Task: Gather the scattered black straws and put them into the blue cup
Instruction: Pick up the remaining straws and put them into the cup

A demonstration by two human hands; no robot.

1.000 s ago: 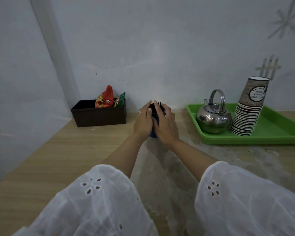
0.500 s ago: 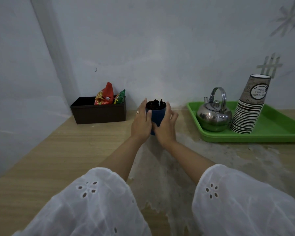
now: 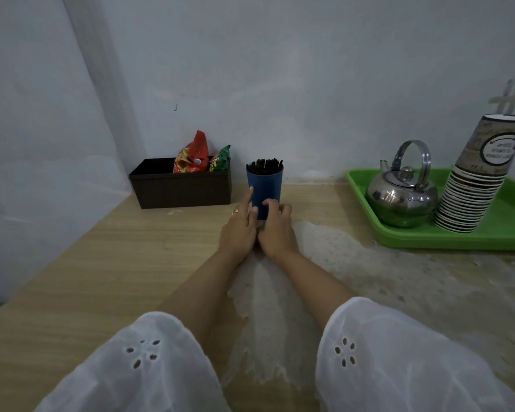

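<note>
The blue cup (image 3: 264, 190) stands upright near the back edge of the tabletop (image 3: 101, 278), full of black straws (image 3: 264, 166). The left hand (image 3: 239, 230) lays straight fingers on its left side; the right hand (image 3: 275, 231) curls round its base. A dark box (image 3: 180, 190) sits toward the back left corner, a green tray (image 3: 458, 239) toward the right edge.

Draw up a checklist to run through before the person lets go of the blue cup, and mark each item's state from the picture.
1. Straws inside cup: ok; they stand in it, tips above the rim.
2. Cup upright: ok.
3. No stray straws left: cannot tell; none visible, but sleeves hide part of the table.
4. Hands steady the cup: ok; left hand touches its side, right hand curls round its base.
5. Cup apart from box and tray: ok.
</note>
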